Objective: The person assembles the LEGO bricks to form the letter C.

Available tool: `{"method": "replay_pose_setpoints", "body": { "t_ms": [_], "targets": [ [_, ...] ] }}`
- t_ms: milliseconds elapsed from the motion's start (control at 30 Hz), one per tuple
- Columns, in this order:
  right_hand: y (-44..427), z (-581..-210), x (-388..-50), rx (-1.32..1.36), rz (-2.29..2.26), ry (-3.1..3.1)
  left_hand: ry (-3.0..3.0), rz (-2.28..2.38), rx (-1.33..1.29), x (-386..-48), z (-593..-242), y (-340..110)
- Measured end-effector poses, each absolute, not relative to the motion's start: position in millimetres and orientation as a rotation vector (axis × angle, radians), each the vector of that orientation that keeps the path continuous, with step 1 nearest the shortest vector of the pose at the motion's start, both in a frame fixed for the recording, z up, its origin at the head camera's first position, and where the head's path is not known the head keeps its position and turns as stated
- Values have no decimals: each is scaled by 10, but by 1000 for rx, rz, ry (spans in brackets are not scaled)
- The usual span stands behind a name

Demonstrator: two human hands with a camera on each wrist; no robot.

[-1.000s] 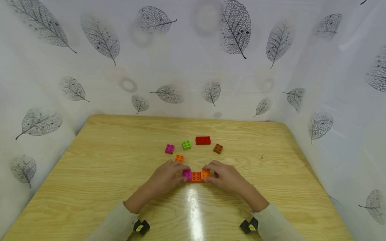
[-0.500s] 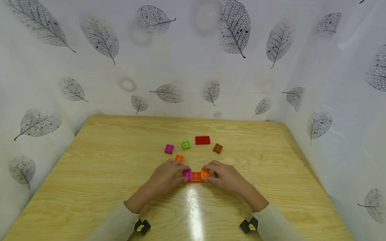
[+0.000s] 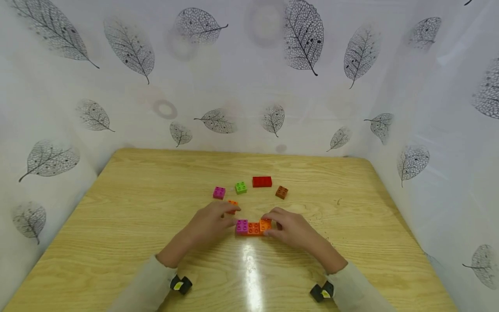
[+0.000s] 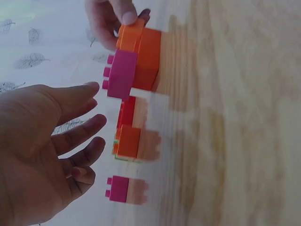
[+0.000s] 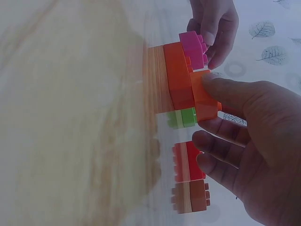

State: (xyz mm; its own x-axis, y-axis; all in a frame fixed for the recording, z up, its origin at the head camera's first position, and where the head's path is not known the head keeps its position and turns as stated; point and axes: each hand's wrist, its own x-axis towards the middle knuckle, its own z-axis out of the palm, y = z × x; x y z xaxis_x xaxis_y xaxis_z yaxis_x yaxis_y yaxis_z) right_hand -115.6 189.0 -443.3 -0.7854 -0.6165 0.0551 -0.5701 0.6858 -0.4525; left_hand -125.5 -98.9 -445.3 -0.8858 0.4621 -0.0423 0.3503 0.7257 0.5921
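Joining small bricks onto a longer one looks to be your step in hand: a pink brick sits on the left end of the orange base, an orange brick on its right end, and the studs between them are bare. Whether both are pressed fully down, you cannot tell from here. Your left hand has its fingers spread and holds nothing; its own wrist view shows it apart from the pink brick. Your right hand pinches the orange brick between thumb and finger.

The base lies between your hands, roughly parallel to the far edge of the table and well apart from it. The loose orange brick lies beyond the pink brick, toward that far edge, near your left fingertips and partly hidden by them in the head view.

The next move would seem to call for curling your left fingers round that loose orange brick without nudging the pink brick, your right hand steadying the base.

Closer to the far edge, from left to right, lie a loose pink brick, a green brick, a red brick and a brown brick.
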Motion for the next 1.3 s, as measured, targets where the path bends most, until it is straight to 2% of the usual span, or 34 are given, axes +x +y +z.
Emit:
{"method": "replay_pose_setpoints", "body": {
  "t_ms": [200, 567, 1300],
  "targets": [
    [1895, -4446, -1161, -990, -710, 2788, 2759, 929, 514, -1447, -4447, -1049],
    [1897, -4445, -1161, -983, -717, 2776, 2708, 857, 548, -1675, -4521, -1064],
    [1896, -4451, -1159, -966, -711, 2778, 2678, 985, 524, -1649, -4593, -1150]
  ]
}}
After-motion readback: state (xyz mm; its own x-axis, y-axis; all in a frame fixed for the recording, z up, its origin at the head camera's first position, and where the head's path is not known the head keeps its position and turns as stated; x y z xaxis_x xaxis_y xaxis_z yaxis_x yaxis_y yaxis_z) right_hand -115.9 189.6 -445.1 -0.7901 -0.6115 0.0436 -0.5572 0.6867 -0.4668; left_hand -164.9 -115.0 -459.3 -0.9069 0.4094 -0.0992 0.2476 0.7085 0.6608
